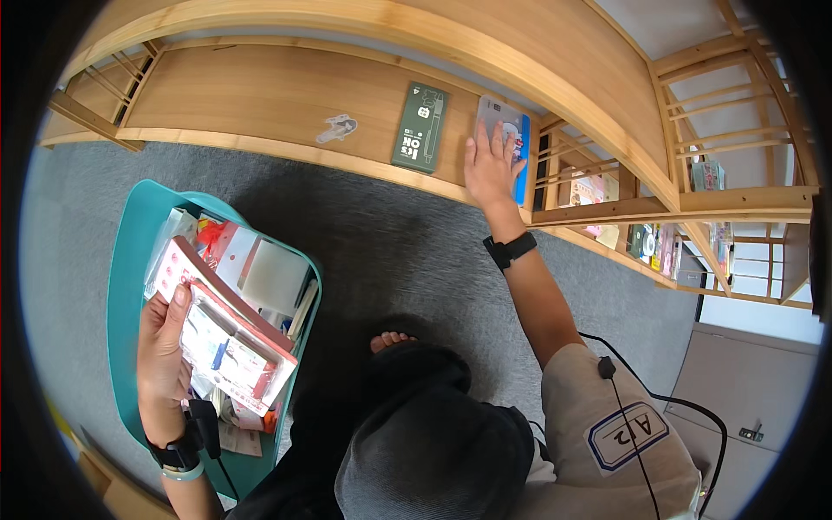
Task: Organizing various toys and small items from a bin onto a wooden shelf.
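My left hand (162, 344) grips a stack of pink-and-white packages (244, 325), thumb on top, above a teal plastic bin (123, 312). The top package has a clear window with small printed items behind it. On the wooden shelf (260, 91), my right hand (495, 166) lies flat over a grey-and-blue flat package (497, 110), fingers apart, covering part of its front. Just left of that package lies a green box (419, 127) with a pen drawn on it. Further left is a small cut-out sticker or card (337, 128) with a figure on it.
The bin holds mixed stationery, including a translucent white box (276, 276) and a red ribbon-like item (209, 234). An upper shelf board (416, 26) overhangs the lower one. More packaged goods (653, 247) stand on shelves at right. A black cable (705, 416) runs beside my right sleeve.
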A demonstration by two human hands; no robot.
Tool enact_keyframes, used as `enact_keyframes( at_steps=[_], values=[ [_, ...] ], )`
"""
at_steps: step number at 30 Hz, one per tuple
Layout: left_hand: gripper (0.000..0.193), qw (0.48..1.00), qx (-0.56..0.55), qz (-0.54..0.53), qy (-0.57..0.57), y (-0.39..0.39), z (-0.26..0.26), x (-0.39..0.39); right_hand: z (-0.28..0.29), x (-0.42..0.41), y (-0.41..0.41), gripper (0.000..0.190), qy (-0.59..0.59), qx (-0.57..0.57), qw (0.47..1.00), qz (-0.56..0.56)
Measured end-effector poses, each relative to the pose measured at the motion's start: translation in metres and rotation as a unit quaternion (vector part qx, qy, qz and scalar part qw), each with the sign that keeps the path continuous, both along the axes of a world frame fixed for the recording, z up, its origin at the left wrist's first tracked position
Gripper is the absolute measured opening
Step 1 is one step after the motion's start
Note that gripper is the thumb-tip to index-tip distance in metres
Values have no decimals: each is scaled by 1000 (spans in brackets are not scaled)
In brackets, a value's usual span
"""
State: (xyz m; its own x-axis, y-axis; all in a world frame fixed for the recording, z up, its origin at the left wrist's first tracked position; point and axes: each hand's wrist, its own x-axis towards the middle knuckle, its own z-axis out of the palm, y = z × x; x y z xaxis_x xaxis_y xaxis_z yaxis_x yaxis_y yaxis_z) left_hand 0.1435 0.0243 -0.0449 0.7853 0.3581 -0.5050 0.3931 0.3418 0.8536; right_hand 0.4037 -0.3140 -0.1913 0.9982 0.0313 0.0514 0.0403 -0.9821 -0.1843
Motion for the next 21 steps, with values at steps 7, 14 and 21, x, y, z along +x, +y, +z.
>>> enact_keyframes(
  at_steps=[7,14,21],
  values=[
    [39,1000,0,-6,8,-4,-7,2,-6,-15,58,51,-82,69,975,196],
    [37,1000,16,-1,16,-7,8,2,-8,-8,42,50,-58,47,981,177],
    [38,998,35,-43,12,-19,14,13,-19,6,9,48,-62,-21,967,246]
  ],
)
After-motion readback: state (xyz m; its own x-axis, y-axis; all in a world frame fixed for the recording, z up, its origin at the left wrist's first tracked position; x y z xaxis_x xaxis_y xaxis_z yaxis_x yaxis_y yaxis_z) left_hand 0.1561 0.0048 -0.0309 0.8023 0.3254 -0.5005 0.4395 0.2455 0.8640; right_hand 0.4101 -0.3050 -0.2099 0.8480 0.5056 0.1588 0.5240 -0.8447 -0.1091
